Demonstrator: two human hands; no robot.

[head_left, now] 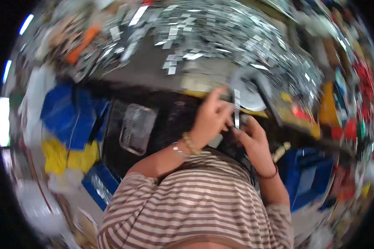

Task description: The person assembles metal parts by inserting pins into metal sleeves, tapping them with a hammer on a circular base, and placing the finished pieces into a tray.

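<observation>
In front of my body, my right hand (253,135) pinches a thin, shiny metal strip (237,108), which points away from me. My left hand (212,115) is just left of the strip, its fingers loosely bent and apart, with nothing visible in them. Motion blurs both hands, and whether the left fingertips touch the strip is unclear. Just beyond the strip stands a grey, rounded thing with a pale disc (252,99) in it. Many small, flat, shiny metal pieces (191,20) lie heaped across the far part of the bench (149,66).
A clear plastic tray (138,128) lies left of my hands. Farther left are a blue bin (68,114) and a yellow bag or cloth (70,155). Another blue bin (309,178) is at the right. An orange object (82,45) lies at the far left.
</observation>
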